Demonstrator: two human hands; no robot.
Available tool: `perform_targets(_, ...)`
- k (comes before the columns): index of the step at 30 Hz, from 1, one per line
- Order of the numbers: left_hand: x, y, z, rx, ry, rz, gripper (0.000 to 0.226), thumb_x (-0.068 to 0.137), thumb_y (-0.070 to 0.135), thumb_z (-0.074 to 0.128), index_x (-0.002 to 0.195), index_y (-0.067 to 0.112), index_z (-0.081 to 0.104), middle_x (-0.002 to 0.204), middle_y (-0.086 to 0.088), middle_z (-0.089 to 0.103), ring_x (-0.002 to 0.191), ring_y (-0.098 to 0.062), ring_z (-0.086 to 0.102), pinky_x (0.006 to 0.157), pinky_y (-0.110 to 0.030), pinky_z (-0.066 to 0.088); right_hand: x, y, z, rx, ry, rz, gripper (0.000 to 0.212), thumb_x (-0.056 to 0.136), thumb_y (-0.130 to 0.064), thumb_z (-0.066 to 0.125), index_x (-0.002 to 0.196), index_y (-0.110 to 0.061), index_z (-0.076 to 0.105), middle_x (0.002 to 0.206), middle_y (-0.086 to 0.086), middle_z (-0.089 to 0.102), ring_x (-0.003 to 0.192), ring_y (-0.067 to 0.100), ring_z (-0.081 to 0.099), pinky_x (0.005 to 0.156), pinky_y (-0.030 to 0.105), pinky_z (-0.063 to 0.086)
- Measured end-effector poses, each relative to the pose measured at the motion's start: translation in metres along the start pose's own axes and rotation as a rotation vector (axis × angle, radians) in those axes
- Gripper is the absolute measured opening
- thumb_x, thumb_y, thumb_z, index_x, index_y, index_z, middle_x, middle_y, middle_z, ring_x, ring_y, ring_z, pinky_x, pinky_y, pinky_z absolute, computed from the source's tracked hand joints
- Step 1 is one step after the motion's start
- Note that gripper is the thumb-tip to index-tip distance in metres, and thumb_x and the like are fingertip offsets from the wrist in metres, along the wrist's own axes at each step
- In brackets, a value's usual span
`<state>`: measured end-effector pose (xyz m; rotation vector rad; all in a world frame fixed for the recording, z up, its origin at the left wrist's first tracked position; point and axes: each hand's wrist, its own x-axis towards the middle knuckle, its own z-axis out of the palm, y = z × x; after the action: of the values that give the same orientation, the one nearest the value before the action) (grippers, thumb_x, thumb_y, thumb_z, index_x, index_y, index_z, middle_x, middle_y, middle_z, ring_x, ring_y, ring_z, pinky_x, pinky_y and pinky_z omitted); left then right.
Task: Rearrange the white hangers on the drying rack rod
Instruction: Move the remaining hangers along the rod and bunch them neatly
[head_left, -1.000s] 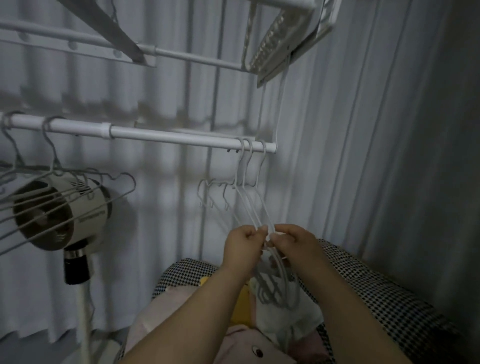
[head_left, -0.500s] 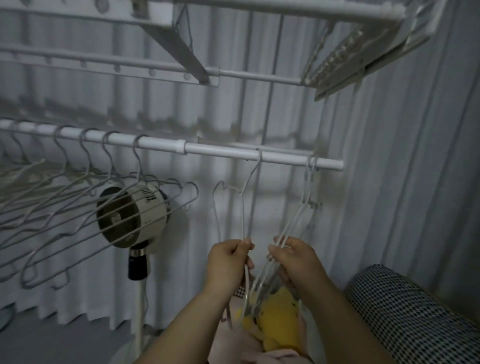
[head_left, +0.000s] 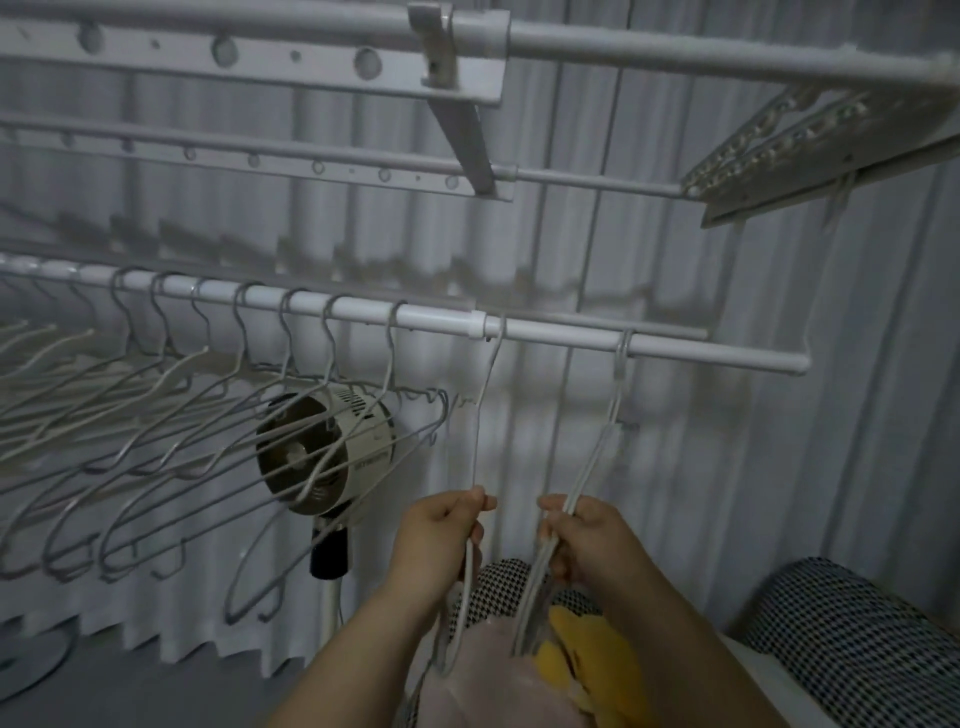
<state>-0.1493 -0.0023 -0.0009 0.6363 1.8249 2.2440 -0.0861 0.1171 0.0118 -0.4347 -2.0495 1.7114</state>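
Note:
A white rod (head_left: 561, 338) of the drying rack runs across the middle of the view. My left hand (head_left: 441, 540) grips one white hanger (head_left: 480, 415) whose hook sits on the rod near the joint collar. My right hand (head_left: 587, 535) grips a small bunch of white hangers (head_left: 602, 441) hooked farther right on the rod. Several grey and white hangers (head_left: 208, 415) hang in a row on the rod's left half.
A standing fan (head_left: 327, 457) is behind the left row of hangers. Upper rack bars (head_left: 311, 156) and a perforated panel (head_left: 810, 140) hang overhead. White curtains fill the background. A checkered cushion (head_left: 857, 629) and a yellow and pink soft toy (head_left: 571, 654) lie below my hands.
My left hand has slid its single hanger leftward along the rod, away from the bunch in my right hand. The view has shifted left, showing more hangers.

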Motion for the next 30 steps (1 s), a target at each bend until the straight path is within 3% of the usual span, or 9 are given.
perform_targets(7, 0.006, 0.009, -0.031, -0.028, -0.069, -0.007, 0.027, 0.093, 0.018, 0.047, 0.073, 0.013, 0.064, 0.050, -0.002, 0.043, 0.029, -0.005, 0.041, 0.033, -0.013, 0.033, 0.001, -0.002, 0.036, -0.025, -0.075, -0.013, 0.016, 0.096, -0.007, 0.038, 0.104, -0.009, 0.051, 0.057, 0.003, 0.050, 0.033, 0.004, 0.045, 0.039, 0.017, 0.038)
perform_targets(15, 0.009, 0.012, -0.037, -0.044, -0.164, -0.008, 0.029, 0.093, 0.016, 0.046, 0.071, 0.014, 0.065, 0.040, 0.006, 0.045, 0.029, -0.005, 0.038, 0.034, -0.013, 0.031, -0.001, -0.003, 0.042, -0.072, -0.060, -0.006, 0.023, 0.095, -0.006, 0.036, 0.110, -0.007, 0.054, 0.049, 0.000, 0.050, 0.030, 0.002, 0.043, 0.034, 0.013, 0.035)
perform_targets(20, 0.009, 0.014, -0.043, -0.100, -0.173, -0.002, 0.028, 0.093, 0.017, 0.046, 0.073, 0.012, 0.065, 0.034, 0.007, 0.044, 0.027, -0.006, 0.036, 0.032, -0.013, 0.030, -0.001, -0.002, 0.041, -0.066, -0.030, -0.006, 0.018, 0.095, -0.009, 0.038, 0.104, -0.014, 0.054, 0.054, 0.000, 0.052, 0.033, 0.001, 0.047, 0.036, 0.012, 0.038)
perform_targets(30, 0.006, 0.020, -0.038, -0.195, -0.179, -0.029, 0.028, 0.094, 0.018, 0.043, 0.075, 0.010, 0.062, 0.033, 0.007, 0.042, 0.027, -0.005, 0.035, 0.032, -0.011, 0.028, -0.006, -0.003, 0.034, -0.060, -0.059, -0.011, 0.022, 0.096, -0.012, 0.040, 0.112, -0.008, 0.054, 0.054, -0.002, 0.052, 0.034, 0.000, 0.046, 0.038, 0.014, 0.038)
